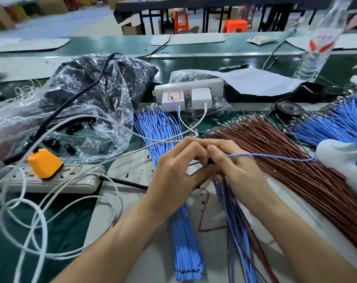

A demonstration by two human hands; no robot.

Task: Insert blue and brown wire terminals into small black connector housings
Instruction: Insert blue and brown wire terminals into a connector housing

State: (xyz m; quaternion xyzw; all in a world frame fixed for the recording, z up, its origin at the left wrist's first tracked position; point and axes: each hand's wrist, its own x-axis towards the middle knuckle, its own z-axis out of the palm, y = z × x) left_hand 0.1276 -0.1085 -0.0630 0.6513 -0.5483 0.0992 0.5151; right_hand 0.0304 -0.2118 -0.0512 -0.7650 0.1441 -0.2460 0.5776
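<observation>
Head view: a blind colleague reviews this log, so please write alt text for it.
A person's left hand and right hand meet over a cluttered green bench, pinching a small black connector housing and a thin blue wire that trails right. Fanned bundles of blue wires and brown wires lie around them.

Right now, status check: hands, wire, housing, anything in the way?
Left hand pinches black housing. Right hand pinches blue wire at housing. White charger cable crosses just behind the fingers.
</observation>
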